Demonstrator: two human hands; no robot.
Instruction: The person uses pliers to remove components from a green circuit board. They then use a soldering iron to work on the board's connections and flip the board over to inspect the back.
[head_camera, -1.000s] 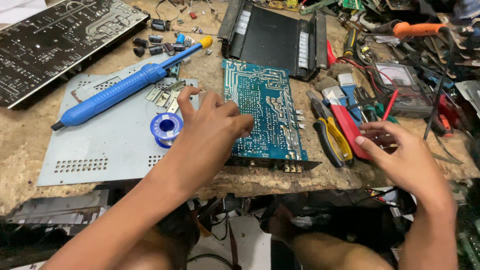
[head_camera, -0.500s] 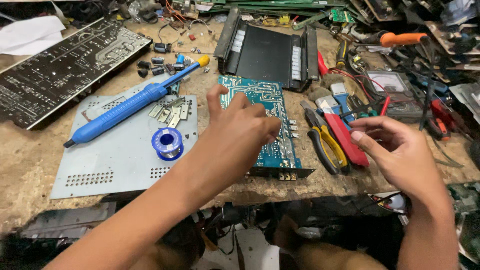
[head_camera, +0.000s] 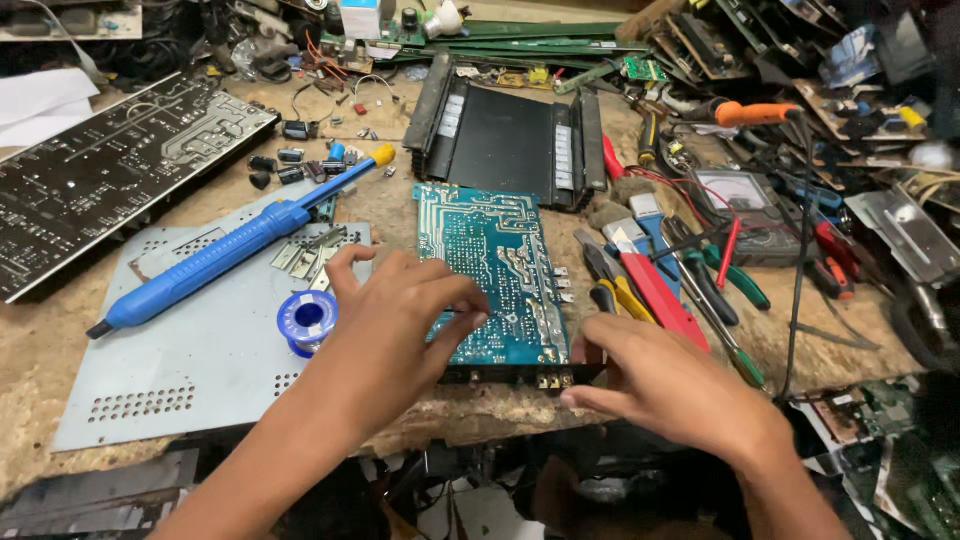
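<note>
A blue circuit board (head_camera: 490, 250) lies solder side up at the middle of the bench, its near edge over the bench front. My left hand (head_camera: 395, 325) hovers over the board's near left part, thumb and fingertips pinched on a thin wire (head_camera: 455, 312). My right hand (head_camera: 665, 385) grips the board's near right corner, with the thumb on the front edge and the fingers on top. A blue solder spool (head_camera: 308, 320) sits just left of my left hand on a grey perforated metal plate (head_camera: 190, 380).
A blue desoldering pump (head_camera: 215, 258) lies across the plate. Behind the board stands a black heat sink (head_camera: 505, 140), and a black circuit board (head_camera: 100, 170) lies far left. Yellow-handled pliers (head_camera: 615, 290), a red cutter (head_camera: 655, 290), a multimeter (head_camera: 745, 205) and an orange screwdriver (head_camera: 755, 112) crowd the right.
My right hand has moved left from beside the pliers onto the board's near right corner. My left hand has drawn back toward the near edge and pinched its fingers.
</note>
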